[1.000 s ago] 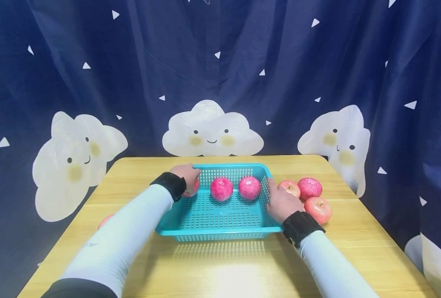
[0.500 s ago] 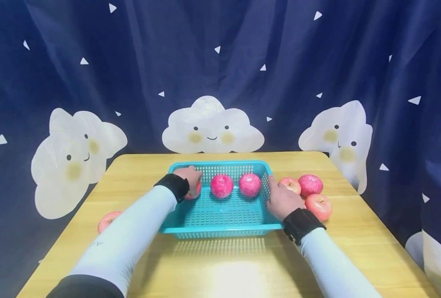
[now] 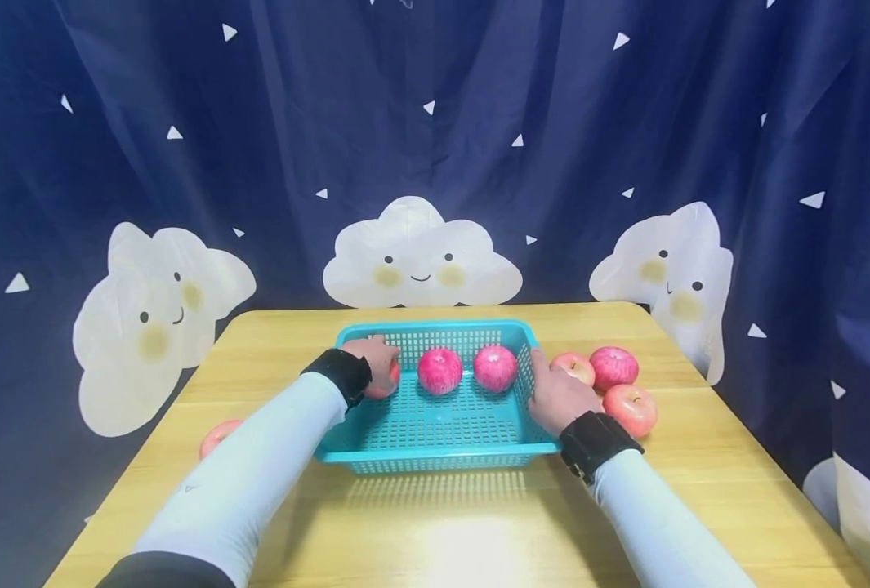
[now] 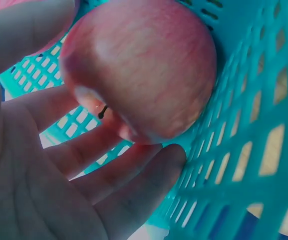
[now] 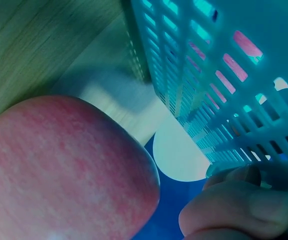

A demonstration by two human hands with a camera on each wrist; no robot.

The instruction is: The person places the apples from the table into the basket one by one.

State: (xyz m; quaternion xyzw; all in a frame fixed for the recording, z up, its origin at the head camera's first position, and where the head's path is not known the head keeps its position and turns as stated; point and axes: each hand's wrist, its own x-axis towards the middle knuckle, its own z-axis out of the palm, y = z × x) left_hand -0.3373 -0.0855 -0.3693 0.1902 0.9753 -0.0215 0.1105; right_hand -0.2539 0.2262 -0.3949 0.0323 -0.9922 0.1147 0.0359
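Observation:
A turquoise plastic basket [image 3: 442,451] stands on the table with a row of three red apples in it. My left hand [image 3: 376,359] reaches inside its left end, over the leftmost apple [image 3: 381,389]. The left wrist view shows that apple [image 4: 144,65] against the mesh wall, with my loosely extended fingers [image 4: 134,175] beside and under it and the thumb apart from it. The middle apple [image 3: 439,371] and right apple [image 3: 495,368] lie untouched. At the right side, my right hand [image 3: 563,398] grips the basket rim, its fingers [image 5: 233,205] curled at the wall.
Outside the basket on the right, a pale apple [image 3: 574,369], a dark red apple [image 3: 614,367] and a pink apple [image 3: 630,411] cluster close to my right hand. Another apple [image 3: 217,437] lies left, partly behind my left sleeve. A blue curtain [image 3: 435,147] hangs beyond the wooden table [image 3: 435,539].
From a second ago, my left hand has moved slightly right and down into the basket with the leftmost apple. The basket's left end shows more. My right hand keeps its hold.

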